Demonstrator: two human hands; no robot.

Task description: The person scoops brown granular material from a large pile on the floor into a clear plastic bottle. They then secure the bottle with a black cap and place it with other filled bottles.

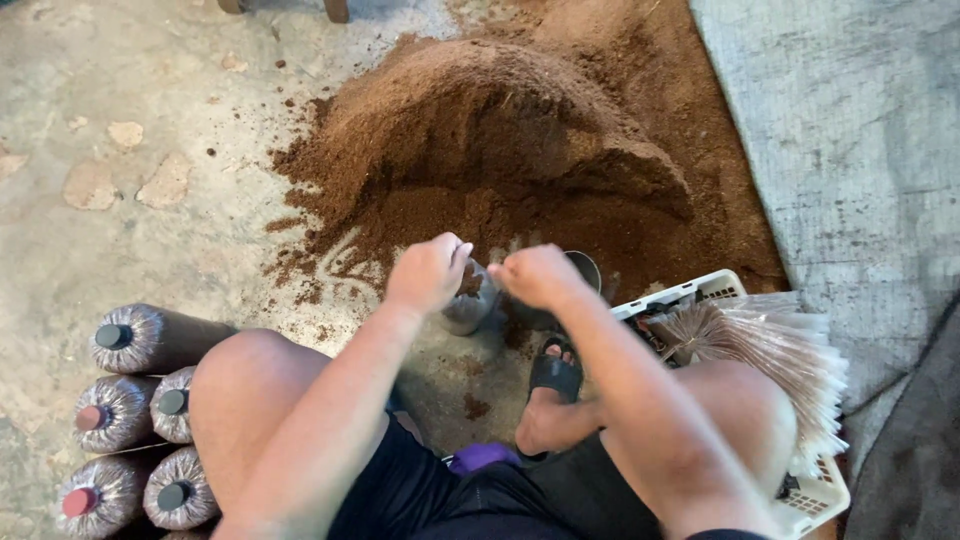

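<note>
- Concrete floor (150, 250), big mound of brown substrate (500, 130) straight ahead of the squatting person.
- Left hand (428, 272) curled shut, gripping rim of clear bag (468, 300); bag upright, directly beneath, nearer this hand.
- Right hand (538, 276) closed loosely just beside; what it pinches, cannot tell.
- Filled capped bags (140, 400) stacked left; white basket (800, 490) right.

A small clear plastic bag (468, 300) stands upright on the concrete floor just in front of the big mound of brown sawdust-like substrate (500, 130). It is partly filled with the same brown material (its mouth hidden by the knuckles above), its rounded lower side showing greyish and glossy, near the sandalled foot
</note>
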